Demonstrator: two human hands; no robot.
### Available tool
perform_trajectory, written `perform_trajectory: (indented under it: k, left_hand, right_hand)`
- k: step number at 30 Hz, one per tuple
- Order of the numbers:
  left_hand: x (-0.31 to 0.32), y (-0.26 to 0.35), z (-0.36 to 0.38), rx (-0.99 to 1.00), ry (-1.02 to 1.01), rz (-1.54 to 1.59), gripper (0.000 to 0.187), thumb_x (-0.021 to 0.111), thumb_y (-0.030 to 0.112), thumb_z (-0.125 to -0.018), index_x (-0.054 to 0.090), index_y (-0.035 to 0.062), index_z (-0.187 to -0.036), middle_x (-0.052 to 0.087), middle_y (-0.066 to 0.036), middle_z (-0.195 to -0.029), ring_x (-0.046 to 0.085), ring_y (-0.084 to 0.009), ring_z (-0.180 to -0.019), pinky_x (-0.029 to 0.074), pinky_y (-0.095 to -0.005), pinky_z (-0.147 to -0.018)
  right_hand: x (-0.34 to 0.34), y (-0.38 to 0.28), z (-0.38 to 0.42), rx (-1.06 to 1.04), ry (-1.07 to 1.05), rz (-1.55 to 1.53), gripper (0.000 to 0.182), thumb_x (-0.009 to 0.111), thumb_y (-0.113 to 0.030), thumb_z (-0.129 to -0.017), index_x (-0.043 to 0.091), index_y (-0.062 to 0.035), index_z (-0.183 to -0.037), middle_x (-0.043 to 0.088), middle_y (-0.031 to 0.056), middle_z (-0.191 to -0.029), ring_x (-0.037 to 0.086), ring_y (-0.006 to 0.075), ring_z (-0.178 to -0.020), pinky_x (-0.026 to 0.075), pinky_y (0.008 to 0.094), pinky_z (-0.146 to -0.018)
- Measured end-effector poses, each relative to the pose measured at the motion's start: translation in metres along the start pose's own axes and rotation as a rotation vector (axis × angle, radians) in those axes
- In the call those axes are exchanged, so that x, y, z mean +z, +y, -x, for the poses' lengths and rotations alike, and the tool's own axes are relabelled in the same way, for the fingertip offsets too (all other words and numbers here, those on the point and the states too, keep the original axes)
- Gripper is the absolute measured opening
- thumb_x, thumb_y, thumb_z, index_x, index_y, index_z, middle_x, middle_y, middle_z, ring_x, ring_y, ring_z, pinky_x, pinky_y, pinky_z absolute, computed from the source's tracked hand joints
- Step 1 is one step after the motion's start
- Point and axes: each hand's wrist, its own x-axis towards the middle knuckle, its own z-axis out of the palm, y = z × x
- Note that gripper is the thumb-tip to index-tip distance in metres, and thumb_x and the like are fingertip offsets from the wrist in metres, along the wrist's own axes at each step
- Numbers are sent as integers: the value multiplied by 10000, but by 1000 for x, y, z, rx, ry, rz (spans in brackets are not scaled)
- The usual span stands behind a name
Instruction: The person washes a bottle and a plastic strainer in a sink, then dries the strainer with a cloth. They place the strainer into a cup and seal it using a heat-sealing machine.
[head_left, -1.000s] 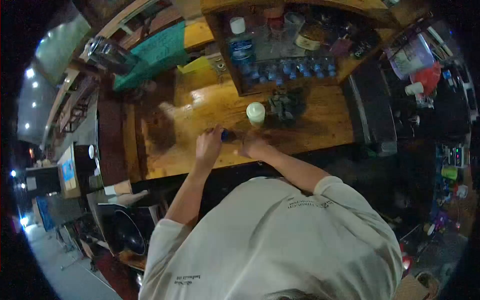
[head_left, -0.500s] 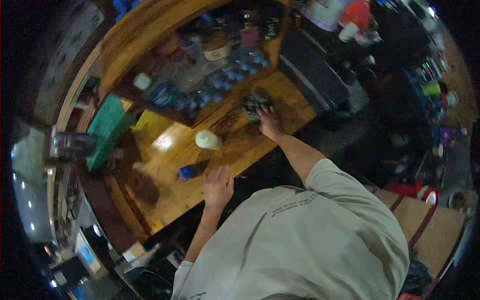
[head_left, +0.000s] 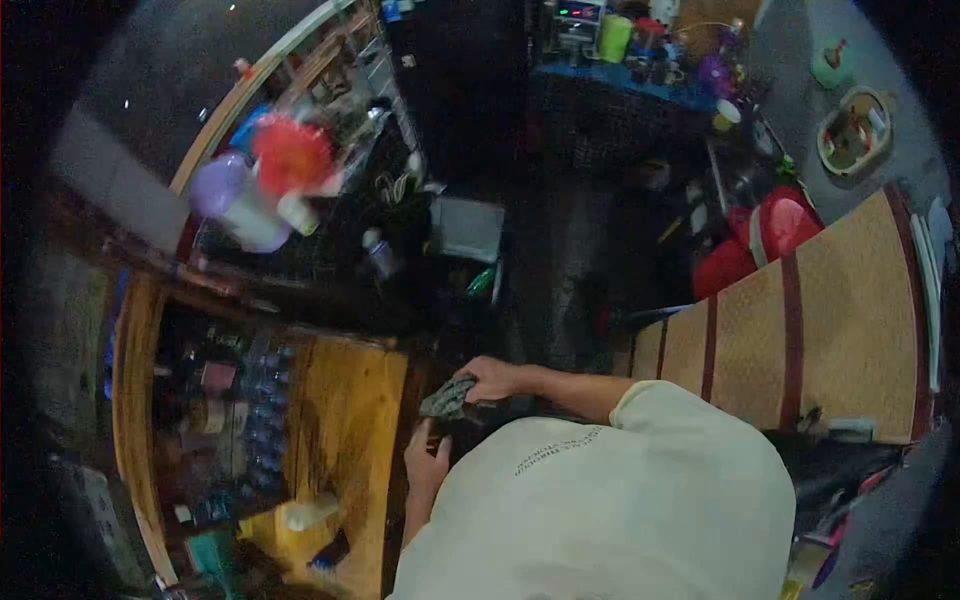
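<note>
My right hand (head_left: 491, 381) is closed around a crumpled grey-green cloth (head_left: 449, 398), just off the edge of the wooden counter (head_left: 350, 415). Close below the cloth is my left hand (head_left: 427, 460), its thumb and fingers apart and nothing seen in it. A whitish container (head_left: 312, 512) stands on the counter, with a small dark blue item (head_left: 330, 552) beyond it. Both look blurred.
A glass-topped case with rows of blue-capped bottles (head_left: 265, 415) adjoins the counter. Red (head_left: 292, 155) and purple (head_left: 220, 186) items sit at upper left. A grey bin (head_left: 468, 228) stands ahead; a woven mat (head_left: 750, 330) lies at right.
The view has swung to the right. My right hand has lifted the cloth off the counter and brought it past the edge, near my left hand.
</note>
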Motion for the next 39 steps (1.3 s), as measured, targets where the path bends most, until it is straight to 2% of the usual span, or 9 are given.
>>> perform_trajectory:
  k: [4,8,13,17,20,24,30,32,39]
  left_hand:
    - [61,86,-92,313,4,199,489,674,150,-884,530,-23,-1319,645,-208,-1177,662,-279,-953,505,-349,-810]
    - [120,160,-167,163,2,371,266,620,160,-940,620,-19,-1137,682,-138,-916,597,-159,-805,489,-308,-749]
    - [140,238,-239,96,9,199,172,581,80,-942,666,-50,-1014,642,-20,-766,526,-60,-685,449,-259,-610]
    - [177,227,-330,239,101,432,197,524,0,-933,672,-75,-1039,642,-15,-761,538,-71,-662,439,-253,-596]
    - [184,268,-395,69,48,328,207,522,-12,-936,675,-56,-1068,646,-19,-784,561,-79,-694,445,-249,-611]
    - [257,290,-516,288,49,597,182,548,35,-949,656,-40,-1074,657,-47,-857,582,-118,-688,456,-262,-598]
    - [347,414,-678,-89,-180,681,224,475,126,-1013,627,13,-1133,639,-64,-1021,638,-176,-777,568,-357,-691]
    - [386,452,-728,-186,-216,769,249,449,150,-1025,612,23,-1164,634,-71,-1065,644,-200,-839,572,-384,-737]
    - [529,565,-810,-220,-527,1143,433,380,401,-1047,558,79,-1275,618,-105,-1211,595,-269,-1115,519,-472,-926]
  right_hand:
    - [-69,33,16,-60,-3,-479,374,690,-158,-773,697,0,-1112,682,46,-882,593,169,-811,483,339,-774]
    - [-173,85,33,59,103,-566,411,676,-137,-780,672,19,-1160,656,-3,-857,549,104,-777,470,293,-736]
    - [-294,109,80,194,366,-373,402,683,-216,-829,665,-5,-1171,563,91,-1196,552,180,-1071,458,312,-907]
    - [-389,100,112,326,448,-616,430,698,-263,-848,654,10,-1178,451,131,-1336,484,217,-1201,425,316,-976]
    - [-448,141,123,97,578,-788,433,711,-270,-870,645,35,-1171,534,133,-1256,549,210,-1109,457,327,-931]
    - [-513,240,109,171,635,-946,373,712,-220,-890,632,-3,-1182,651,86,-1111,639,191,-953,522,334,-869]
    - [-619,335,133,334,1121,-1136,396,719,-207,-860,634,-50,-1214,672,69,-1137,629,216,-1062,489,362,-936]
    - [-661,324,155,58,1213,-1282,396,700,-186,-850,634,-52,-1216,679,82,-1142,648,230,-1058,509,384,-925]
    - [-818,385,129,-136,986,-1341,351,587,-219,-927,618,-23,-1217,646,102,-1215,635,240,-1092,504,391,-953]
